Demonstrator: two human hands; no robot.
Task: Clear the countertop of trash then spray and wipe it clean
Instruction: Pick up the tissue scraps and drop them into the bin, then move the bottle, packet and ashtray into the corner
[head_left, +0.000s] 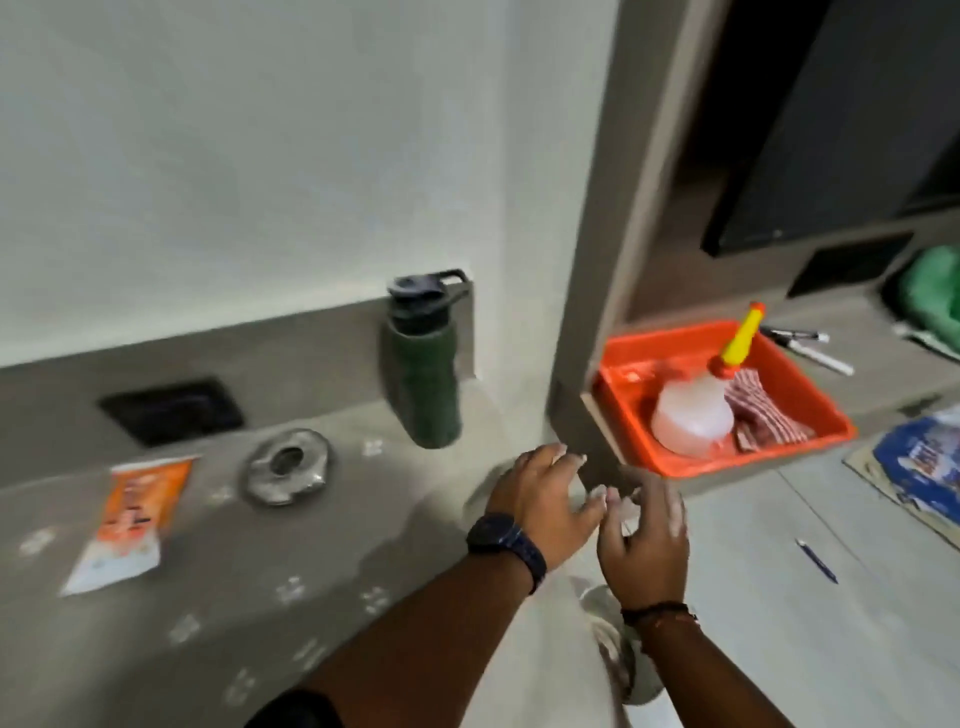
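Head view shows the grey counter carrying an orange-and-white wrapper at its left, a crumpled foil piece beside it and small paper scraps scattered about. An orange tray to the right holds the spray bottle and a striped cloth. Left hand and right hand hover near the counter's right end, fingers loosely spread, holding nothing.

A single head-worn wide-angle view looks forward and down, tilted, close over the grey stone-look countertop toward the pale wall; both forearms enter from the bottom edge.
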